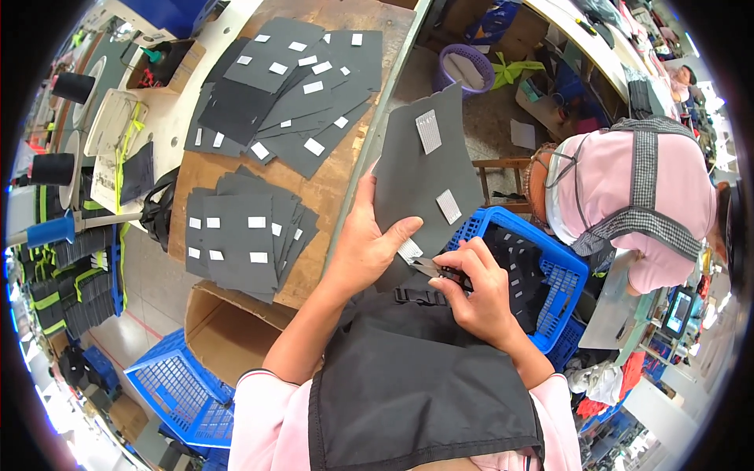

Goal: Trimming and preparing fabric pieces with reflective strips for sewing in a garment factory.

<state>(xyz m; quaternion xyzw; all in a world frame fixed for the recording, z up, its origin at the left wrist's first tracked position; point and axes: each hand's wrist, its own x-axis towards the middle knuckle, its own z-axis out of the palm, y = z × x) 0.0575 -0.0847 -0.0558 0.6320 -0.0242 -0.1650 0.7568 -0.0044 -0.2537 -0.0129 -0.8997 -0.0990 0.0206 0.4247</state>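
My left hand [363, 243] grips a dark grey fabric panel [408, 177] by its lower left part, thumb on top. The panel is raised in front of me, beside the table edge, and bears several white striped patches. In my right hand [481, 294] is a small pair of thread snips [452, 274] with a dark handle. Their metal tips are at the white patch [409, 250] at the panel's lower edge, just below my left thumb. Whether the blades touch a thread I cannot make out.
Two piles of similar grey panels, a far one [259, 102] and a near one [236, 235], lie on the wooden tabletop [334, 196] at left. A blue crate [569, 275] with dark pieces stands at right, near a seated co-worker [652, 180]. A cardboard box [228, 326] sits below the table.
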